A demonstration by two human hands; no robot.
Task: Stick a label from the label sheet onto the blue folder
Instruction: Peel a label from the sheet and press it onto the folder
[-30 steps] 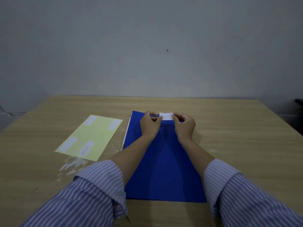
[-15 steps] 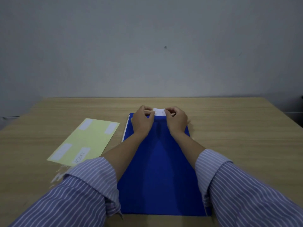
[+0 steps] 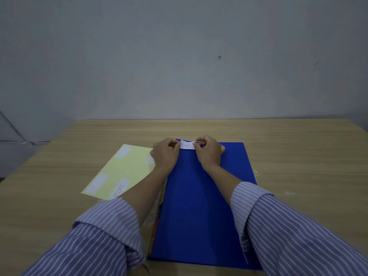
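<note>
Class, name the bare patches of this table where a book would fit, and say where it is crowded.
Bare wooden table lies right of the blue folder, and along the far edge by the wall. Crowded: the pale yellow label sheet touches the folder's left side, where both hands hold the white label.

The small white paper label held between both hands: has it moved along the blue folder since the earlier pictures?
Yes. The small white paper label now sits at the far edge of the blue folder, farther from the person than a second ago.
</note>
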